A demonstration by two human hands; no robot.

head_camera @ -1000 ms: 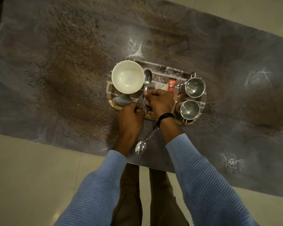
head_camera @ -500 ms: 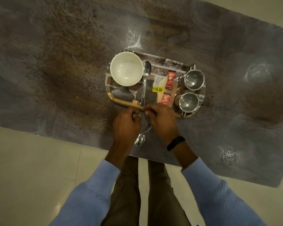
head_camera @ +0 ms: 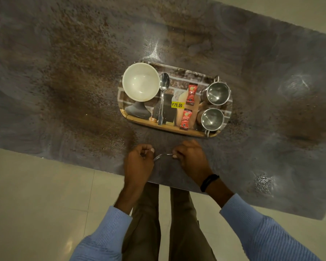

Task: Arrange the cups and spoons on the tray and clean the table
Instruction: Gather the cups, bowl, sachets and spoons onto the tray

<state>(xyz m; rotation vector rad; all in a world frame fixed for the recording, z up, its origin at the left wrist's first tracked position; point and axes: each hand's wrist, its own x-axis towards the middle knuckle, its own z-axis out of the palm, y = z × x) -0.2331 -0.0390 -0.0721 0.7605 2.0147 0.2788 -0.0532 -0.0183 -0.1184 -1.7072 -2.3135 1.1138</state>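
A printed oblong tray (head_camera: 211, 134) lies on the dark stone table (head_camera: 64, 72). On it are a white bowl (head_camera: 140, 81) at the left, a steel spoon (head_camera: 163, 97) lying lengthwise beside it, two red sachets (head_camera: 191, 94) in the middle, and two steel cups (head_camera: 217, 93) at the right. In front of the tray, near the table's front edge, my left hand (head_camera: 138, 162) and my right hand (head_camera: 191, 159) both pinch a second spoon (head_camera: 163, 155), held level between them. Its bowl end is hidden by my left hand.
A yellow price sticker (head_camera: 177, 105) is on the tray. Shiny glare spots (head_camera: 263, 182) mark the table at the right. The table's front edge runs just below my hands, with pale floor tiles (head_camera: 36, 194) beyond it and my legs under it.
Both hands have drawn back from the tray toward the table's front edge. The second spoon, which lay on the table under my right wrist, is now held between both hands.
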